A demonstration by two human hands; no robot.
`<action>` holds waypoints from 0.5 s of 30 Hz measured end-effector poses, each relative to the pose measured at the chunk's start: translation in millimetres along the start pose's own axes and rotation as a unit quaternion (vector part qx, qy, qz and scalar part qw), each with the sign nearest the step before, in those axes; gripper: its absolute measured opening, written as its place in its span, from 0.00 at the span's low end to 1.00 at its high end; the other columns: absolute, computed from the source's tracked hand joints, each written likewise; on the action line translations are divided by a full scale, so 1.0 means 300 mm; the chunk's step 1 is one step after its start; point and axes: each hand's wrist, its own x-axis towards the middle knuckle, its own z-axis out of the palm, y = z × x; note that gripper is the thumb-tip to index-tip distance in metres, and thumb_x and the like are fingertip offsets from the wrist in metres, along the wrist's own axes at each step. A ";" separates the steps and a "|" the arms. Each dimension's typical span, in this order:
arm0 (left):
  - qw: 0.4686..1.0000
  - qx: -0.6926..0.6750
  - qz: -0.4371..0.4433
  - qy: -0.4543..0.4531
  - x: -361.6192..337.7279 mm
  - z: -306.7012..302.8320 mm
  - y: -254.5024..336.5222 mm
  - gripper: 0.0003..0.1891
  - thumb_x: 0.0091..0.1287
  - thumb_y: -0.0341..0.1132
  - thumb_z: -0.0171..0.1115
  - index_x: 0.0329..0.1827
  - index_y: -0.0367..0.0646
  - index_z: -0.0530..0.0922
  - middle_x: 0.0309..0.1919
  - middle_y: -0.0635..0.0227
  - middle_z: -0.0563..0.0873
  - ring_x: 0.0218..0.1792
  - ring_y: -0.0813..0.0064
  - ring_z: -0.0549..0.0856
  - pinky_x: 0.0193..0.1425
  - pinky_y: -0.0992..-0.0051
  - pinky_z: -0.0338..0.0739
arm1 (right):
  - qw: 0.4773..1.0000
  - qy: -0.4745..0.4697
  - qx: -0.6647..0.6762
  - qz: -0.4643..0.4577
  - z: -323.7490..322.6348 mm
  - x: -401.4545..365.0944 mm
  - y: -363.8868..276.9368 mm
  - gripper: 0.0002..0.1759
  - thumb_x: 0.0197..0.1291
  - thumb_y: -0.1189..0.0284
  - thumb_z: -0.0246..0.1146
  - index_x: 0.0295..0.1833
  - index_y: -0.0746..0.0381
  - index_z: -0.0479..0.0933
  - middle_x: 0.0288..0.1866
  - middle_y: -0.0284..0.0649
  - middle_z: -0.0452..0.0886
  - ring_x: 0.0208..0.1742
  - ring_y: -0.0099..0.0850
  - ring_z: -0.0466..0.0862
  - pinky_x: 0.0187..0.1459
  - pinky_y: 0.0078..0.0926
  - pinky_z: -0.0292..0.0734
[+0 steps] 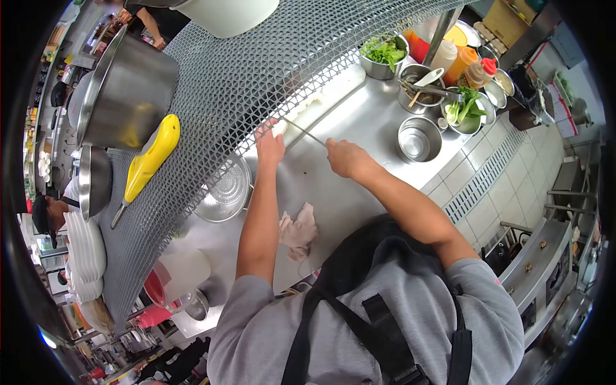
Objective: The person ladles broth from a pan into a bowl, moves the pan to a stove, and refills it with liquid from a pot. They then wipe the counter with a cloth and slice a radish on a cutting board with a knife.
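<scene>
My right hand (pixel 348 159) is closed around the handle of a knife (pixel 305 133), whose thin blade points up and left toward my other hand. My left hand (pixel 270 145) is at the near end of a long white cutting board (pixel 340 90), its fingers bent against a small white piece (pixel 280 127) that I cannot identify. The mesh shelf edge partly hides those fingertips. More pale pieces lie along the board, blurred by glare. A crumpled cloth (pixel 298 231) rests on the steel counter (pixel 282 186) below my forearms.
Overhead, a mesh shelf (pixel 218 77) bears a large pot (pixel 128 90) and a yellow-handled tool (pixel 151 160). Rightward stand an empty steel pot (pixel 419 140), bowls of greens (pixel 384 52) and squeeze bottles (pixel 462 64). A strainer (pixel 224 189) sits left of my left forearm. Other people are further off.
</scene>
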 end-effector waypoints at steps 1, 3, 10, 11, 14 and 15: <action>1.000 -0.014 0.007 -0.008 -0.006 -0.014 0.000 0.22 0.56 0.22 0.61 0.53 0.50 0.72 0.53 0.58 0.72 0.55 0.51 0.72 0.59 0.60 0.68 | 1.000 -0.002 -0.001 -0.001 -0.024 -0.024 -0.021 0.12 0.61 0.77 0.47 0.49 0.68 0.70 0.48 0.58 0.79 0.49 0.53 0.81 0.49 0.44 0.78; 1.000 -0.011 0.011 -0.002 -0.003 -0.013 -0.001 0.21 0.55 0.22 0.61 0.52 0.48 0.72 0.52 0.58 0.73 0.55 0.52 0.72 0.58 0.60 0.68 | 1.000 0.008 0.001 0.007 -0.072 -0.071 -0.053 0.13 0.61 0.77 0.47 0.49 0.68 0.70 0.47 0.57 0.79 0.49 0.52 0.81 0.49 0.43 0.78; 0.998 0.009 0.044 0.033 0.023 0.041 -0.050 0.20 0.54 0.22 0.62 0.51 0.45 0.72 0.49 0.59 0.75 0.54 0.54 0.73 0.58 0.62 0.69 | 1.000 -0.003 -0.011 0.011 -0.077 -0.099 -0.066 0.12 0.61 0.78 0.47 0.49 0.68 0.70 0.46 0.57 0.80 0.49 0.52 0.81 0.49 0.42 0.78; 0.998 0.009 0.044 0.036 0.019 0.043 -0.058 0.21 0.54 0.22 0.62 0.51 0.45 0.73 0.50 0.59 0.75 0.54 0.54 0.73 0.58 0.62 0.68 | 1.000 -0.003 -0.013 0.008 -0.071 -0.095 -0.065 0.12 0.61 0.77 0.47 0.49 0.68 0.70 0.47 0.57 0.80 0.49 0.52 0.81 0.49 0.42 0.78; 1.000 0.015 0.021 0.019 0.016 0.029 -0.036 0.21 0.53 0.22 0.63 0.51 0.44 0.73 0.50 0.59 0.75 0.54 0.54 0.73 0.60 0.62 0.67 | 1.000 -0.008 -0.010 0.007 -0.061 -0.088 -0.064 0.13 0.61 0.77 0.47 0.50 0.67 0.70 0.47 0.56 0.80 0.50 0.52 0.81 0.49 0.42 0.78; 0.999 0.014 0.022 0.018 0.012 0.029 -0.030 0.21 0.54 0.23 0.63 0.52 0.43 0.72 0.50 0.58 0.75 0.54 0.54 0.73 0.62 0.62 0.66 | 1.000 -0.009 -0.005 0.008 -0.061 -0.086 -0.065 0.13 0.61 0.76 0.48 0.50 0.67 0.70 0.47 0.56 0.80 0.50 0.52 0.81 0.49 0.42 0.78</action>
